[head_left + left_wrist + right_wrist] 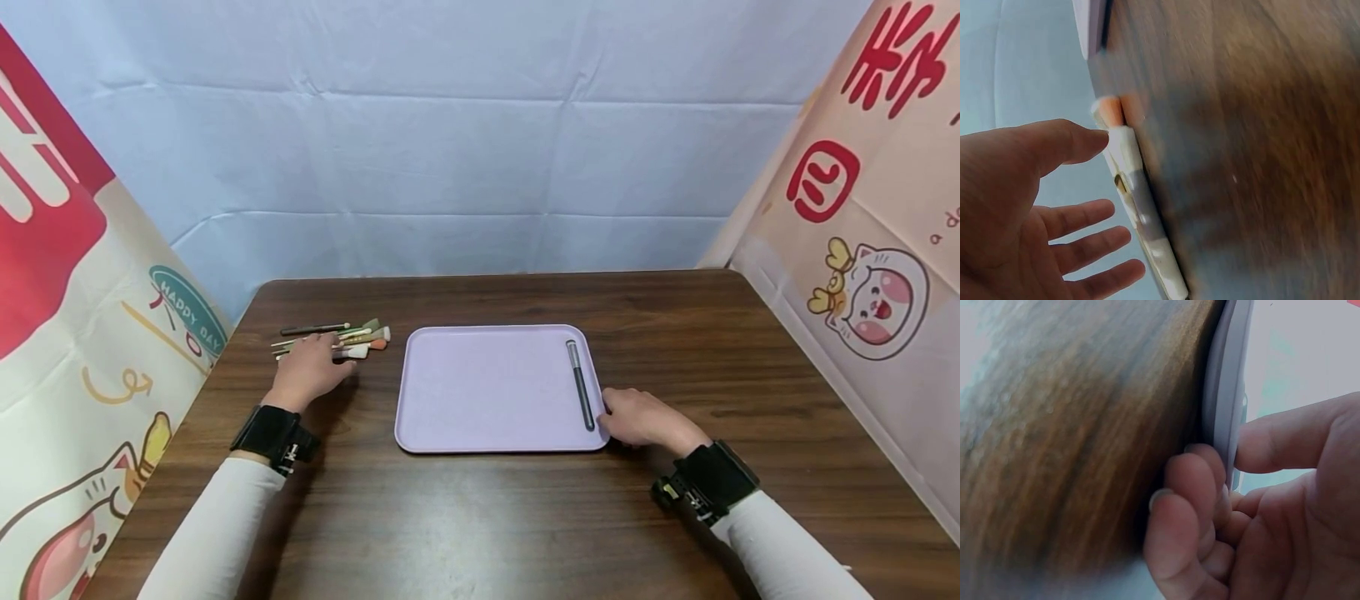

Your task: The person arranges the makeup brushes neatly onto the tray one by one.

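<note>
My right hand (645,418) holds the right edge of a shallow lilac tray (487,392). In the right wrist view, the thumb lies over the rim of the tray (1227,387) and the curled fingers are beneath it. One makeup brush with a dark handle (582,392) lies along the tray's right side. At the far left, my left hand (309,371) hovers by a bunch of makeup brushes (358,352), thumb and fingers spread. The left wrist view shows the thumb tip overlapping a white-tipped brush (1124,145), beside an orange-tipped one (1110,111).
Everything lies on a dark wooden table (465,517). A pale blue cloth (450,158) hangs behind its far edge. Printed cloths stand on the left (112,317) and right (847,217). A black strap with a camera circles each wrist.
</note>
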The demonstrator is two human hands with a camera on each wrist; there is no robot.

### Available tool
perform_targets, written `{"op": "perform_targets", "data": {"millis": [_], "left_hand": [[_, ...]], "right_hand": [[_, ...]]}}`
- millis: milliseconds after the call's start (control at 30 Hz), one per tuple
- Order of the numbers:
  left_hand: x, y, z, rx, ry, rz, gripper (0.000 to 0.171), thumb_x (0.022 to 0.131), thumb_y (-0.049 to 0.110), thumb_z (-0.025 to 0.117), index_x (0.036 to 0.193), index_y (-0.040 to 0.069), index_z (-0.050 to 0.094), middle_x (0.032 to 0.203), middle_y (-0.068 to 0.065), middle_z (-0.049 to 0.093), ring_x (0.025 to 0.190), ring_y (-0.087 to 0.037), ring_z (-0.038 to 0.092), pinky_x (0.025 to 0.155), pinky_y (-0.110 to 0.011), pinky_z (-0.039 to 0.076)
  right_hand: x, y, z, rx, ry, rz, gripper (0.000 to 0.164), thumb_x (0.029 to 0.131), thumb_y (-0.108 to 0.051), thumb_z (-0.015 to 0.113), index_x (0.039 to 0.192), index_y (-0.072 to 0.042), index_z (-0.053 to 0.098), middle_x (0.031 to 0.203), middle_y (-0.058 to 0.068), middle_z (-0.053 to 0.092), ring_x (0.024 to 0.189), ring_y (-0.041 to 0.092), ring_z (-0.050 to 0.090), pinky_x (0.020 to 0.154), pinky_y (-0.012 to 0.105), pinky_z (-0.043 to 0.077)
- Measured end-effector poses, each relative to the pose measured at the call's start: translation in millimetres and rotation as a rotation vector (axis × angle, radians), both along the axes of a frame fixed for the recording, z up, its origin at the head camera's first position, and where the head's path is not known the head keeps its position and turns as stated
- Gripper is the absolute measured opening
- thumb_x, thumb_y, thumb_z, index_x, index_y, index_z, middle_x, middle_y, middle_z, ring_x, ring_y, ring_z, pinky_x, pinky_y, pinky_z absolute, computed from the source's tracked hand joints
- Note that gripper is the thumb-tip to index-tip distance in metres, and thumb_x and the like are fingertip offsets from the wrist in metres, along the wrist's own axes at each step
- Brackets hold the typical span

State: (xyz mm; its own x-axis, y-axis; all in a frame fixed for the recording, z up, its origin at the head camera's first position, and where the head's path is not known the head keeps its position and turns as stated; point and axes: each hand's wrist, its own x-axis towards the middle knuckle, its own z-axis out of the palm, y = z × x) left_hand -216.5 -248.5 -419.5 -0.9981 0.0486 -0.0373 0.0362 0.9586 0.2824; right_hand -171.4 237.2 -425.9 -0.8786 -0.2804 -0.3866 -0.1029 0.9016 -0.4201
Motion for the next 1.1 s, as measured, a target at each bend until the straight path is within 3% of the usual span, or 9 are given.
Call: {"op": "perform_targets", "data": {"millis": [133,567,900,1100], "left_hand": [[0.6,-6,-1.6,-0.008,-0.009,0.017,0.059,0.097,0.034,0.065,0.138,-0.006,0.052,0.137,-0.033,0.051,0.127,-0.054,0.043,0.099,-0.073,0.034],[-1.9,-16,-5.2,-0.024,-0.059,0.027,0.049,0.097,0.029,0.066,0.132,-0.004,0.057,0.135,-0.032,0.050,0.127,-0.052,0.043,0.099,-0.074,0.031],[-3.3,-19,-6.6,-0.070,-0.009,0.007,0.033,0.097,0.007,0.057,0.128,-0.004,0.061,0.130,-0.032,0.050,0.125,-0.051,0.044,0.097,-0.072,0.035],[-4.5,-24,-7.3,-0.073,0.018,-0.050,0.031,0.096,-0.005,0.051,0.124,-0.005,0.064,0.125,-0.030,0.056,0.121,-0.052,0.048,0.094,-0.068,0.042]], "right_hand": [[0.4,0,0.4,0.000,-0.002,-0.003,0.011,0.099,-0.011,0.054,0.100,-0.001,0.059,0.076,0.007,0.055,0.062,0.019,0.055,0.055,0.032,0.044],[1.3,0,0.3,-0.007,0.005,-0.006,0.011,0.099,-0.012,0.055,0.101,-0.002,0.060,0.076,0.007,0.056,0.063,0.019,0.055,0.055,0.033,0.044],[1.2,1,-0.1,-0.006,0.006,-0.008,0.011,0.099,-0.012,0.055,0.101,-0.002,0.059,0.077,0.007,0.055,0.064,0.019,0.054,0.056,0.033,0.043],[1.4,1,-0.6,-0.012,0.009,-0.005,0.011,0.099,-0.012,0.055,0.101,-0.002,0.059,0.076,0.007,0.055,0.063,0.019,0.054,0.055,0.033,0.043]]}}
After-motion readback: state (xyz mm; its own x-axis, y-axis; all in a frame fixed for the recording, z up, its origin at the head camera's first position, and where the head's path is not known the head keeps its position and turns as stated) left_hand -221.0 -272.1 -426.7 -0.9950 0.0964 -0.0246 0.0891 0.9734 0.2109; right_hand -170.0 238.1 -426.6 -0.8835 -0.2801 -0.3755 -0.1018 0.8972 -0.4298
